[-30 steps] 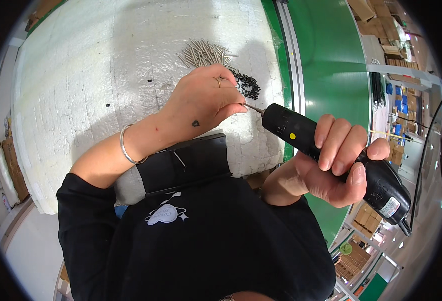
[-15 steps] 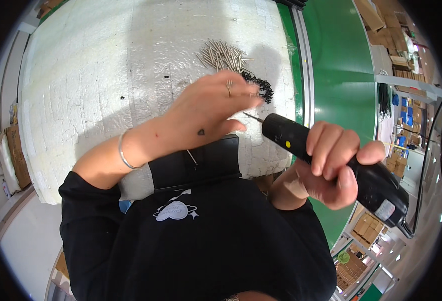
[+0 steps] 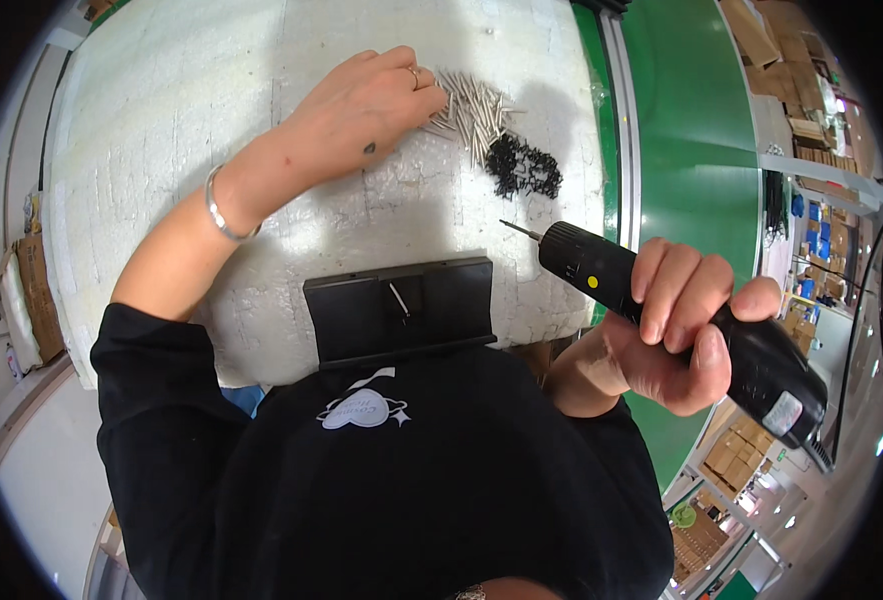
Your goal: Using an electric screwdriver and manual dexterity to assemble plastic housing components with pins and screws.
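Currently the left hand (image 3: 361,110) rests curled fingertips on the pile of silver screws (image 3: 471,105) on the white work surface (image 3: 161,120). She should pinch just one screw, while the right hand (image 3: 676,330), wrapped tightly round the electric screwdriver (image 3: 661,300), keeps its bit above the black bracket (image 3: 401,310).

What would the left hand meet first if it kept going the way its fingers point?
The left hand points right, fingertips at the pile of silver screws, which it would meet first. The black screws lie below that line.

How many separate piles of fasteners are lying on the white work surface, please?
2: a pile of silver screws under the left hand's fingertips, and a pile of small black screws just right of it.
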### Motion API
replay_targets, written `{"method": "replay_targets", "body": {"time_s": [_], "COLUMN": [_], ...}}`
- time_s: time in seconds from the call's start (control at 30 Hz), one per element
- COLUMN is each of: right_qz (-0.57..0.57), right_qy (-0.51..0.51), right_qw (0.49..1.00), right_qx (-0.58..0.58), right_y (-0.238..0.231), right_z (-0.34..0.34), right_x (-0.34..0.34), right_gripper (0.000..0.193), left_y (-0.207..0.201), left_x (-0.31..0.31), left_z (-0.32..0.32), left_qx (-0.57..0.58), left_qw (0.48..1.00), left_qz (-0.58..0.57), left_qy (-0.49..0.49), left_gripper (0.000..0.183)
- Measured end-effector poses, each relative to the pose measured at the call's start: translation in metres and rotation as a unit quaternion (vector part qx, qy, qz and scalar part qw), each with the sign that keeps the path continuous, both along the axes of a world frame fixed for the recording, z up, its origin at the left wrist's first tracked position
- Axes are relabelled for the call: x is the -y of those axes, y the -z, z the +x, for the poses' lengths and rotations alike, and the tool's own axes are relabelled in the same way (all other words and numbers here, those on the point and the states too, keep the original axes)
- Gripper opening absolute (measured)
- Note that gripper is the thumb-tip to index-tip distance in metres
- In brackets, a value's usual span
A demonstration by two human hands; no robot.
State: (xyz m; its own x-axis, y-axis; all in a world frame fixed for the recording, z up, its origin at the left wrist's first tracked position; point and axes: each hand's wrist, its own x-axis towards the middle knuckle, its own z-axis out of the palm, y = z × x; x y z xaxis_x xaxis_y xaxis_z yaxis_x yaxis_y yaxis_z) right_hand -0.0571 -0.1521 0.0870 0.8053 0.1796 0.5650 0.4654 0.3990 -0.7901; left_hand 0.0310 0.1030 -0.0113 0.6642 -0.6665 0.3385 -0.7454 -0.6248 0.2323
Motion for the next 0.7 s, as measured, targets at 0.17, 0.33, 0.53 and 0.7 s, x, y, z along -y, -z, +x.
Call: {"method": "replay_targets", "body": {"time_s": [0.17, 0.33, 0.53, 0.7], "right_qz": [-0.041, -0.039, -0.056, -0.046], "right_qy": [-0.051, -0.097, -0.121, -0.132], "right_qw": [0.997, 0.994, 0.991, 0.990], "right_qx": [0.030, 0.043, 0.003, 0.006], "right_y": [0.003, 0.012, 0.019, 0.023], "right_z": [-0.016, -0.027, -0.031, -0.031], "right_x": [-0.011, -0.026, -0.032, -0.034], "right_gripper": [0.029, 0.031, 0.032, 0.031], "left_y": [-0.014, -0.021, -0.011, -0.008], "left_x": [-0.002, 0.004, 0.013, 0.014], "left_z": [-0.085, -0.139, -0.155, -0.158], "left_qx": [-0.077, -0.164, -0.149, -0.149], "left_qw": [0.983, 0.952, 0.945, 0.940], "left_qz": [-0.162, -0.241, -0.256, -0.272], "left_qy": [-0.033, -0.094, -0.137, -0.144], "left_gripper": [0.017, 0.026, 0.023, 0.024]}}
